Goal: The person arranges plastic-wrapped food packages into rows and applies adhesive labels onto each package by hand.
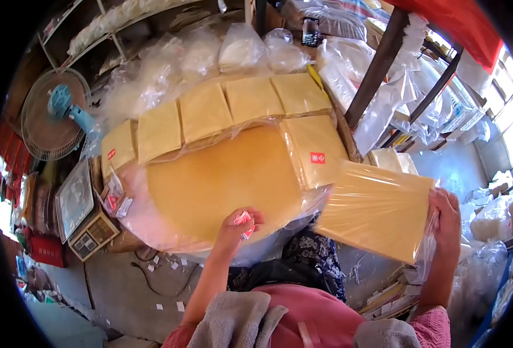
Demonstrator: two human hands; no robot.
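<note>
My left hand (232, 227) is closed around a small bunch of red-and-white labels (245, 233), held over the near edge of the table. Out to the right, my right hand (447, 211) grips the plastic at the edge of a bagged stack of yellow sheets (378, 209). This flat, rectangular pack is tilted and shows no label on its visible face. Just left of it lies another bagged pack (313, 142) with a red label. Under my left hand spreads a large round yellow sheet (227, 180).
A row of yellow packs (204, 110) lines the table's far side, with clear bags (242, 49) behind. A fan (56, 113) stands at left near a wooden box (94, 236). A dark post (378, 66) rises at right. Paper scraps (180, 305) dot the floor.
</note>
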